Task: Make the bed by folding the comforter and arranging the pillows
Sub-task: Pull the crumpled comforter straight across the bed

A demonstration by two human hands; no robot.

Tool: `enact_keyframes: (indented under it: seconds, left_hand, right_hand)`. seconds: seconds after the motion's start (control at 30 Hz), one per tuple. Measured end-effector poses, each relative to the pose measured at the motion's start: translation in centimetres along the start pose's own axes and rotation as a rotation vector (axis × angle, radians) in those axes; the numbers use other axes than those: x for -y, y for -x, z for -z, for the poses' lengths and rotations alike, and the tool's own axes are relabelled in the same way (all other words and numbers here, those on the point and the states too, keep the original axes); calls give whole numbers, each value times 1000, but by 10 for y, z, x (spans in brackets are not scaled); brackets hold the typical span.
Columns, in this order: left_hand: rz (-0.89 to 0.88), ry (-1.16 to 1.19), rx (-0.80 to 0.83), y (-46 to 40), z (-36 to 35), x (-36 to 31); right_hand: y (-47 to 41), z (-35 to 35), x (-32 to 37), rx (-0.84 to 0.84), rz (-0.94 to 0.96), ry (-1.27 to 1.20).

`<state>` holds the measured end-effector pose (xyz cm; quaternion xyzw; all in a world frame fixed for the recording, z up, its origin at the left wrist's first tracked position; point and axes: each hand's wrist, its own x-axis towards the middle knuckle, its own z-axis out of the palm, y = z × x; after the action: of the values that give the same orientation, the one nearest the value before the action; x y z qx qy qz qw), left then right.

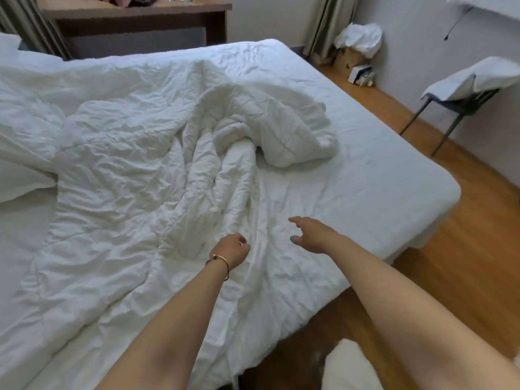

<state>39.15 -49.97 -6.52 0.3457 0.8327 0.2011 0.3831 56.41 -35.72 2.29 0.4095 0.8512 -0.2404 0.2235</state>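
Both my arms reach out over the bed. My left hand (233, 249), with one gold bangle (222, 263) at the wrist, has its fingers curled in just above a ridge of the comforter (126, 170); I cannot tell whether it pinches cloth or holds nothing. My right hand (312, 235), at 3 o'clock of the left and apart from it, hovers with fingers loose and spread, holding nothing. There is one comforter, white and crumpled, covering the near and left part of the bed and bunched into a heap toward 12 o'clock of my hands; its near edge hangs over the mattress side by my left forearm. To the right of the heap the sheet on the mattress (380, 153) lies bare out to the corner at 3 o'clock. I count two pillows (19, 178) at the 9 o'clock edge, one nearer, one up at 10 o'clock. Wooden floor (450, 263) runs along the right side of the bed, with one chair (450, 102) at 2 o'clock and one desk (135, 18) at 12 o'clock beyond the mattress.
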Motion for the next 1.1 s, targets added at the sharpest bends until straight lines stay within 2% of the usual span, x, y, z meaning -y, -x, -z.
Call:
enact_keyframes:
  seconds: [0.1, 0.23, 0.37, 0.5, 0.63, 0.8, 0.9, 1.03, 1.1]
  left_hand:
    - [-14, 42, 5, -10, -40, -47]
    - [27, 209, -92, -33, -99, -99]
    - [94, 171, -124, -54, -129, -135]
    - [116, 228, -320, -77, -131, -166]
    - [123, 208, -389, -131, -121, -175]
    - [261, 20, -479, -253, -98, -162]
    - [286, -165, -539, -298, -113, -154]
    - [316, -327, -670, -340, -117, -140]
    - [441, -332, -710, -352, -114, -125]
  right_hand:
    - [4, 1, -50, 29, 3, -41]
    - [-9, 5, -135, 72, -39, -143]
    - [-45, 30, -192, 59, 7, -211]
    - [-103, 70, -181, 0, 159, -221]
    - [-174, 94, -143, -1, 229, -274]
    - [-288, 105, -117, -74, 251, -121]
    - [-336, 101, -116, -116, 266, -142]
    - [-393, 93, -129, -234, 257, 141]
    - [-423, 94, -132, -327, 223, 191]
